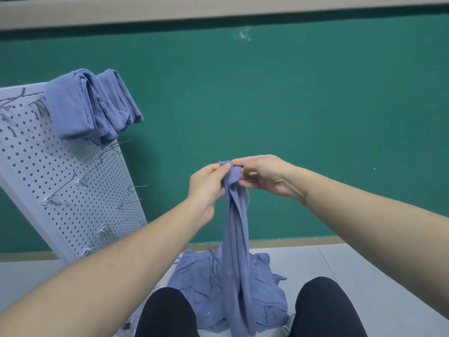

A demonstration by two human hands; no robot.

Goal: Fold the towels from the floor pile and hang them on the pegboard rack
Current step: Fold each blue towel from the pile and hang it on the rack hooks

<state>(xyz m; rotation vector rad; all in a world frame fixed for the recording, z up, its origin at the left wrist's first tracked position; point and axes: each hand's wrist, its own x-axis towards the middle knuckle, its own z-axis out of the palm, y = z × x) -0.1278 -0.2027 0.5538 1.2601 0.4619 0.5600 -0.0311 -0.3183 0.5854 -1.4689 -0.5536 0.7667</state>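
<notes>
The pegboard [73, 181] is cut off by the left edge, so only its right part shows, leaning back against the green wall [303, 113]. Its foot is hidden behind the left forearm. Thin wire hooks [83, 182] stick out of the holes; they are small and hard to count. Dark scribbles near the board's top left corner cannot be read.

Folded towels [92, 103], blue, hang draped over the top right of the board, bunched side by side. How many there are is hard to tell, as the folds overlap; at least two.

Both hands meet in the middle of the view at the top of one blue towel [237, 239]. The left hand [209, 183] pinches its upper edge between thumb and curled fingers. The right hand [262, 175] pinches the same corner from the other side, fingertips close against the left hand's. The exact grip of the right fingers is partly hidden by the cloth and by the hand itself. The towel hangs straight down in a narrow, gathered strip; its lower end runs out of the bottom of the frame between the knees [320, 310].

The pile [194, 283] of crumpled blue towels lies on the grey floor [376, 268] at the wall's base, behind the hanging towel. The towel, the left arm and the dark-clad knees cover parts of it.
</notes>
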